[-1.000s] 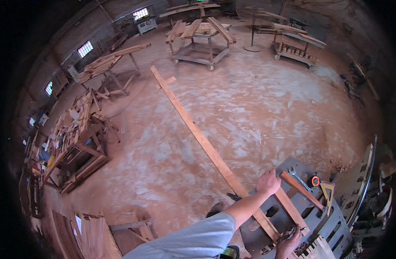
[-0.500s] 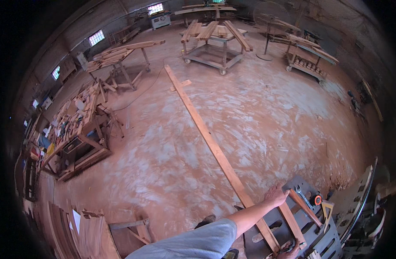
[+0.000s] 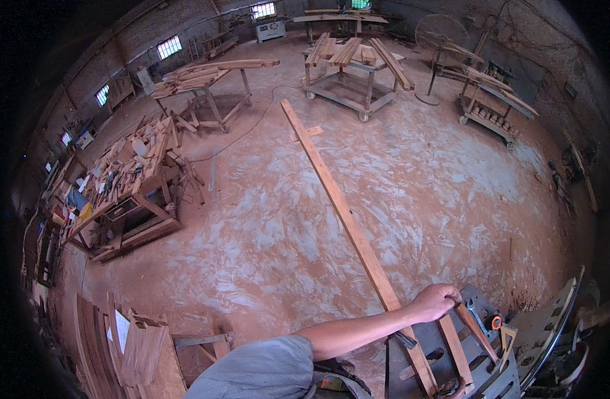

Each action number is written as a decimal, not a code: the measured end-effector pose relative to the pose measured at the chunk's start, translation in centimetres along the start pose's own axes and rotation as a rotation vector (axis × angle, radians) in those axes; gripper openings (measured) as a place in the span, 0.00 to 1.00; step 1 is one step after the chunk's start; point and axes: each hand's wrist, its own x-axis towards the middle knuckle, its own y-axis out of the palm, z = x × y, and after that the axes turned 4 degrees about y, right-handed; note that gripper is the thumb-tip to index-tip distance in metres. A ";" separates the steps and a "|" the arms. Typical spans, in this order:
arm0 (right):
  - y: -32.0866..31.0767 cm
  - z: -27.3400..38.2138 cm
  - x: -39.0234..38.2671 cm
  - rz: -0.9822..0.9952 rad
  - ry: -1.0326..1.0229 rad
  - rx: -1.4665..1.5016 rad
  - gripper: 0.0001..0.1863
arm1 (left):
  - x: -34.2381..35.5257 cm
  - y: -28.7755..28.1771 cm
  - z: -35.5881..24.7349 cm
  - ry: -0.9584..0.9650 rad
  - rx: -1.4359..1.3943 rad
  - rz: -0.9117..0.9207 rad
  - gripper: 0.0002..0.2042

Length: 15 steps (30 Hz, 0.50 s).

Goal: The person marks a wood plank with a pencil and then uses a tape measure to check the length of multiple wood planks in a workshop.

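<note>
Long plank (image 3: pixel 338 203): lying across the dusty floor (image 3: pixel 424 179) in a straight line, far end pointing toward a wheeled cart (image 3: pixel 350 74) stacked with timber, near end running up onto the grey machine worktop (image 3: pixel 471 362) at lower right. Left hand (image 3: pixel 438 300): reaching in from the lower edge on a bare forearm, resting palm-down on the plank where it is meeting the worktop, fingers curled over the far edge and pressed together. Right hand: not showing; only something blurred is sitting at the plank's near end by the bottom edge, and it cannot be told what. Short strip (image 3: pixel 456 339): lying on the worktop just beside the plank, on its right and roughly parallel to it. Small offcut (image 3: pixel 307 133): lying against the plank near its far end. Cluttered bench (image 3: pixel 122 183): standing well apart at the left, covered in tools and scraps. Trestle (image 3: pixel 208 74): carrying boards, standing beyond that bench. Second cart (image 3: pixel 494 106): standing far right with more timber. Leaning boards (image 3: pixel 129 346): stacked at lower left, near the grey sleeve (image 3: pixel 262 369).
</note>
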 end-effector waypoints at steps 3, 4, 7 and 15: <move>1.1 3.4 -0.4 0.031 0.252 0.279 0.19 | -2.0 -1.5 -2.5 -0.030 -0.414 0.104 0.10; 1.9 7.0 -1.4 0.031 0.308 0.338 0.19 | -2.8 -2.2 -3.9 -0.018 -0.455 0.117 0.10; 1.6 6.4 -0.9 0.009 0.247 0.289 0.18 | -4.6 -3.2 -9.9 0.067 -0.553 0.209 0.10; 0.5 12.2 -3.0 -0.007 -0.309 -0.597 0.30 | -10.5 -6.3 -20.3 0.723 -0.524 0.500 0.08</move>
